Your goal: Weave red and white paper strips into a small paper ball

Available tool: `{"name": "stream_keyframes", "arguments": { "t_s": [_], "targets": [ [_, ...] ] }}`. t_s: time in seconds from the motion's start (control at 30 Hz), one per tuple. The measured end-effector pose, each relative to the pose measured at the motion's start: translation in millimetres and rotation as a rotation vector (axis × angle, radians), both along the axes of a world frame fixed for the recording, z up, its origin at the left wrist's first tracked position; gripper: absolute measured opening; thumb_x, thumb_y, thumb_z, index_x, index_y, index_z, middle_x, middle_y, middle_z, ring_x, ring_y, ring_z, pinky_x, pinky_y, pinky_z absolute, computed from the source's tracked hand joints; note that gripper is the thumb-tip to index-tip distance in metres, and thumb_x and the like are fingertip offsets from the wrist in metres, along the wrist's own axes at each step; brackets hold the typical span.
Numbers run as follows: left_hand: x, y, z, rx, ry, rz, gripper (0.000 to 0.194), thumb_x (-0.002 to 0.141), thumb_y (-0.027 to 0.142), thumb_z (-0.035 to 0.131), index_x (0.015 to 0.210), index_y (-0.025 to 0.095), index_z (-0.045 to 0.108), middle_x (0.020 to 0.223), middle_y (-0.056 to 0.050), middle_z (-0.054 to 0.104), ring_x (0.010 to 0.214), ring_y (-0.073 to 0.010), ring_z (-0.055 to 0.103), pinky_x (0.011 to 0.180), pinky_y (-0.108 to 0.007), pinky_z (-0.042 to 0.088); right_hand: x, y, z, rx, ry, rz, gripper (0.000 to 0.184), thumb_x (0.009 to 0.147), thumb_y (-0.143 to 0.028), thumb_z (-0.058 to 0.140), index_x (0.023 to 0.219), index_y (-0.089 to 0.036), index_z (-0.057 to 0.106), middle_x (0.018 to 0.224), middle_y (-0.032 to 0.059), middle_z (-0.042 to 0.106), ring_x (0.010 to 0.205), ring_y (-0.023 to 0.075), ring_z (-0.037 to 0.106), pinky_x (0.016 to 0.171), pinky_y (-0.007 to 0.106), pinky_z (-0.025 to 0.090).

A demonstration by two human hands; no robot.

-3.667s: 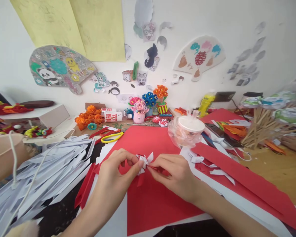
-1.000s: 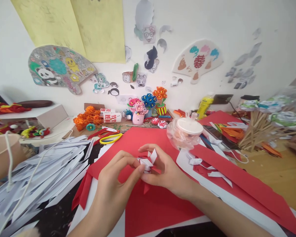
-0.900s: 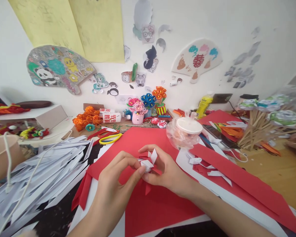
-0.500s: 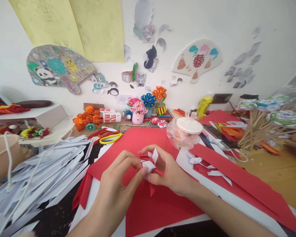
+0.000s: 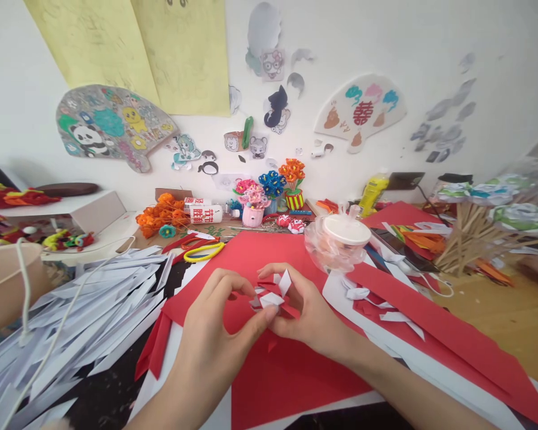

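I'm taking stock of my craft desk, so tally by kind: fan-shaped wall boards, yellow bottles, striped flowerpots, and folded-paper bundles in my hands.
Painted fan-shaped wall boards: 2
Yellow plastic bottle: 1
Red-and-yellow striped flowerpot: 1
Held red-and-white folded-paper bundle: 1
Total: 5

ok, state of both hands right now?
Left hand: thumb on the small red-and-white folded-paper piece; whether its fingers grip it can't be told.
Right hand: closed around the same piece, holding it between thumb and fingers.
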State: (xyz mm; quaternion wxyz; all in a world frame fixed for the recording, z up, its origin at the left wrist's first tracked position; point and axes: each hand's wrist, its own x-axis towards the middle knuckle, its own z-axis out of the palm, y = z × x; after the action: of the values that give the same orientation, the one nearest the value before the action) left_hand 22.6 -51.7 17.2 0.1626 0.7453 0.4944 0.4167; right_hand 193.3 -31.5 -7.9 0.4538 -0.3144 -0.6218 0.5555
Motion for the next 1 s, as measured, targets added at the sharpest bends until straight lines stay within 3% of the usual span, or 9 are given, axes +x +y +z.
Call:
{"name": "stream_keyframes", "arguments": {
  "t_s": [0.23, 0.4, 0.63, 0.8, 1.0],
  "targets": [
    [1.0, 1.2, -0.2, 0.028, -0.004, 0.010, 0.020, 0.078, 0.028, 0.070, 0.094, 0.024, 0.059, 0.096, -0.002, 0.063, 0.085, -0.0185, 0.061, 0.071, -0.031, 0.053, -1.7, 2.9, -7.8, 0.164, 0.040, 0.009, 0.050, 0.068, -0.001, 0.062, 0.110, -0.026, 0.053, 0.118, 0.0038, 0.049, 0.105, 0.0182, 0.055, 0.082, 0.030, 0.051],
    [-1.7, 4.0, -1.1, 0.031, 0.011, -0.023, 0.029, 0.077, 0.027, 0.071, 0.104, 0.026, 0.060, 0.103, -0.001, 0.068, 0.088, -0.0191, 0.065, 0.074, -0.033, 0.056, 0.0, 3.0, -10.3, 0.165, 0.023, 0.026, 0.054, 0.066, 0.001, 0.063, 0.112, -0.027, 0.053, 0.120, 0.0033, 0.048, 0.098, 0.0161, 0.056, 0.082, 0.031, 0.052],
    [-3.6, 4.4, 0.0, -0.013, 0.013, -0.045, 0.029, 0.076, 0.027, 0.073, 0.102, 0.027, 0.063, 0.097, 0.002, 0.072, 0.085, -0.0190, 0.068, 0.073, -0.033, 0.057, 1.5, 1.0, -12.8, 0.168, -0.001, 0.015, 0.059, 0.064, 0.005, 0.062, 0.112, -0.027, 0.054, 0.123, 0.0039, 0.048, 0.107, 0.0193, 0.056, 0.077, 0.027, 0.052],
    [-4.1, 6.9, -2.6, -0.096, 0.018, -0.052, 0.031, 0.079, 0.035, 0.071, 0.108, 0.027, 0.063, 0.099, 0.001, 0.073, 0.084, -0.0203, 0.069, 0.071, -0.034, 0.058, 2.1, 2.1, -7.7, 0.196, -0.002, 0.016, 0.053, 0.072, -0.004, 0.066, 0.117, -0.028, 0.052, 0.133, 0.0059, 0.044, 0.118, 0.0209, 0.053, 0.090, 0.033, 0.052],
    [-7.2, 9.6, -7.4, -0.090, 0.024, -0.156, 0.027, 0.084, 0.031, 0.066, 0.111, 0.030, 0.061, 0.109, 0.002, 0.071, 0.098, -0.0192, 0.067, 0.083, -0.033, 0.056, 7.7, -2.2, 2.0, 0.145, -0.051, 0.098, 0.083, 0.072, -0.001, 0.062, 0.141, -0.036, 0.033, 0.152, 0.0043, 0.027, 0.137, 0.0245, 0.037, 0.102, 0.040, 0.048]
  ]
}}
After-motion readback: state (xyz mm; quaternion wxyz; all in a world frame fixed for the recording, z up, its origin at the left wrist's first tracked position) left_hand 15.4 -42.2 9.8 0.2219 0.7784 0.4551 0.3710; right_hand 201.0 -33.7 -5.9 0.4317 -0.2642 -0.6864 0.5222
